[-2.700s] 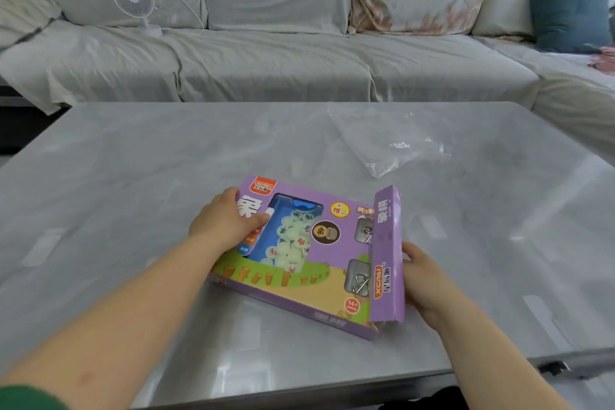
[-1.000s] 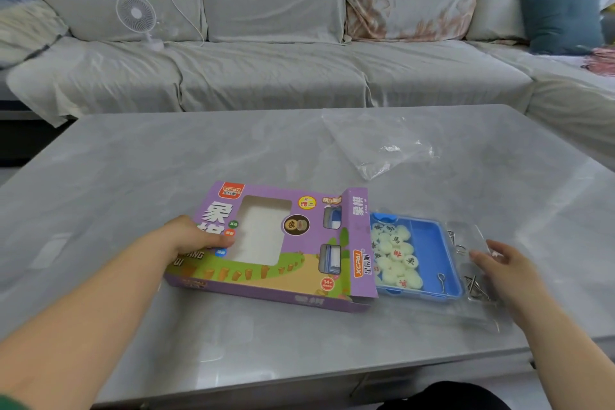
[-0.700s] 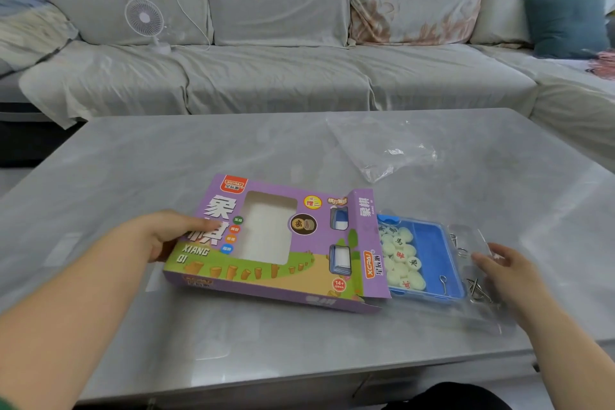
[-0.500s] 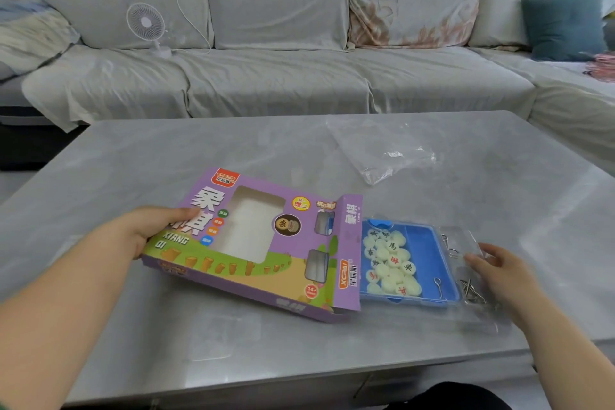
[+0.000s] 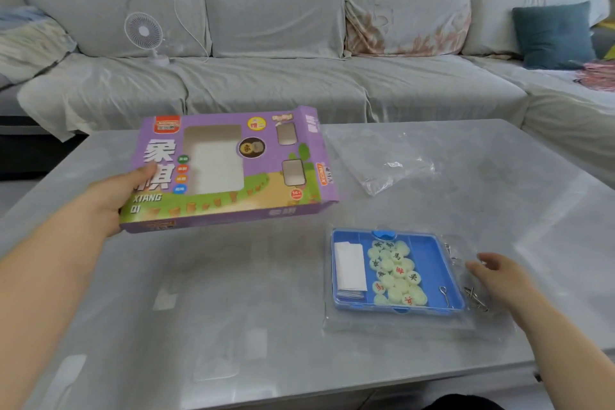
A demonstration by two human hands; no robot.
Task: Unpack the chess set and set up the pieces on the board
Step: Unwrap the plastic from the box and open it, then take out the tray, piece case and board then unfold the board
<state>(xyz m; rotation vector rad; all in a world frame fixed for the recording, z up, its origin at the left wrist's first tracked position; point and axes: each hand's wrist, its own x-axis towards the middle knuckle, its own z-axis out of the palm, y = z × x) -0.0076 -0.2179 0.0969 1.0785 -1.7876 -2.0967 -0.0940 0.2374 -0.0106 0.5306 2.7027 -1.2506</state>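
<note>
My left hand (image 5: 111, 198) grips the left end of the purple cardboard chess box (image 5: 229, 170) and holds it up above the table, window side facing me, nothing visible inside. The blue plastic case (image 5: 439, 263) lies flat on the table at the right, inside a clear plastic tray (image 5: 416, 326). In the case sit several pale round chess pieces (image 5: 396, 273) with red and black characters and a folded white paper (image 5: 349, 266). Small metal wire puzzles (image 5: 476, 298) lie at the tray's right side. My right hand (image 5: 496, 276) rests on the tray's right edge, fingers relaxed.
A crumpled clear plastic bag (image 5: 382, 160) lies on the grey marble table (image 5: 233, 309) behind the case. Beyond the table stands a grey sofa (image 5: 266, 83) with a small white fan (image 5: 144, 35) and a teal cushion (image 5: 552, 35).
The purple box has slid off the blue case and lifted up and left in my left hand. The case with its clear tray now lies fully uncovered under my right hand.
</note>
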